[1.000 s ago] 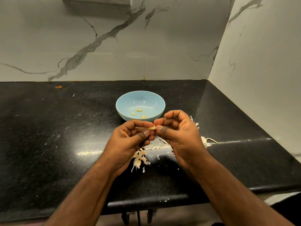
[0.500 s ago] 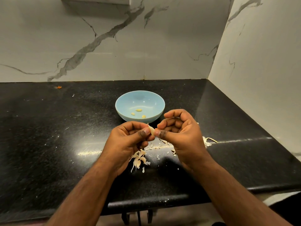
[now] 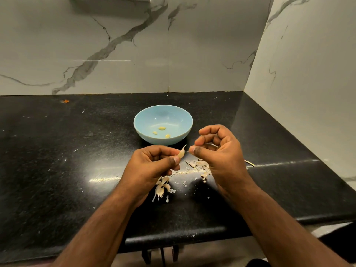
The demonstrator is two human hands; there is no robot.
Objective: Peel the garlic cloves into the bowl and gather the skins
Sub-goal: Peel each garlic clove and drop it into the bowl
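Skins (image 3: 162,186) scattered on the black counter (image 3: 57,170) nearest, left hand (image 3: 152,166) pinching a garlic clove (image 3: 182,152) above them, right hand (image 3: 219,151) just beside, fingertips nipped together, blue bowl (image 3: 146,130) with three peeled cloves (image 3: 162,128) beyond.

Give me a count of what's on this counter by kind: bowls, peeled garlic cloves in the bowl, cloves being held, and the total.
Blue bowl: 1
Peeled cloves in the bowl: 3
Garlic clove held in the left hand, skin partly on: 1
Total: 5
Loose skins lie scattered on the counter, too many and too small to count.
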